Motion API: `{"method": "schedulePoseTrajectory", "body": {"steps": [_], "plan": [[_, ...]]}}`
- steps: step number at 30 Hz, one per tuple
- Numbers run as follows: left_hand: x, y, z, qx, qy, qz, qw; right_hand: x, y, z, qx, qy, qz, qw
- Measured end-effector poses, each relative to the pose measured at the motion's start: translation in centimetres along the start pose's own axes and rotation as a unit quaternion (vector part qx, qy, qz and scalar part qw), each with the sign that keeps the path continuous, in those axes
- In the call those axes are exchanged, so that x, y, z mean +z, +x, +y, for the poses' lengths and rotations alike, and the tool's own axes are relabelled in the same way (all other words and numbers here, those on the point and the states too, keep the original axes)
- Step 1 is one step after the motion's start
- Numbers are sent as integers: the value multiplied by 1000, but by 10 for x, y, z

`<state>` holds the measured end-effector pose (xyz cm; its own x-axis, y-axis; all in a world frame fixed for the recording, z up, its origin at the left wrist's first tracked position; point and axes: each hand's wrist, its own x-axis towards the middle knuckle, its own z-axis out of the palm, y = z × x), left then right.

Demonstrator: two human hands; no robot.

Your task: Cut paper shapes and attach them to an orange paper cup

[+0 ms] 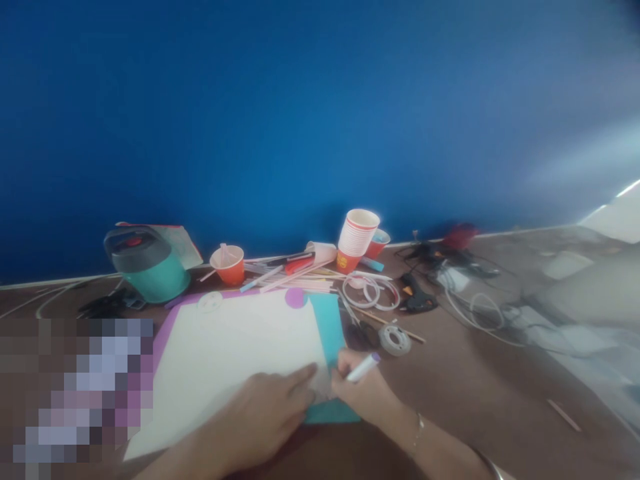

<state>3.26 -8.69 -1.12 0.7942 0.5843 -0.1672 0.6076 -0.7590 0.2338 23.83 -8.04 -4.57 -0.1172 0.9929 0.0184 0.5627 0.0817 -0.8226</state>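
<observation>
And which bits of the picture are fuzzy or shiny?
In the head view, the lower right smears most, past the white cables; also in the head view, pale glare streaks the blue wall at right; same head view, the left hand and right hand look soft, and square blocks hide the lower left.

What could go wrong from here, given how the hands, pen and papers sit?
The white sheet might shift, because the left hand appears to steady it only near its right edge. The right hand holds the pen close to where that sheet meets the teal sheet, so a slip could mark the wrong one. Behind, the tall cup stack could topple if bumped.
</observation>
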Motion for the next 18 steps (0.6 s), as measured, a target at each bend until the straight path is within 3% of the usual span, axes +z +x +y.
{"method": "schedulePoseTrajectory", "body": {"steps": [11,18], "plan": [[1,0,-1,4,8,0,1000,1,-3,11,31,14,9,999],[1,0,-1,3,2,5,1000,-3,-1,2,16,-4,2,1000]]}}
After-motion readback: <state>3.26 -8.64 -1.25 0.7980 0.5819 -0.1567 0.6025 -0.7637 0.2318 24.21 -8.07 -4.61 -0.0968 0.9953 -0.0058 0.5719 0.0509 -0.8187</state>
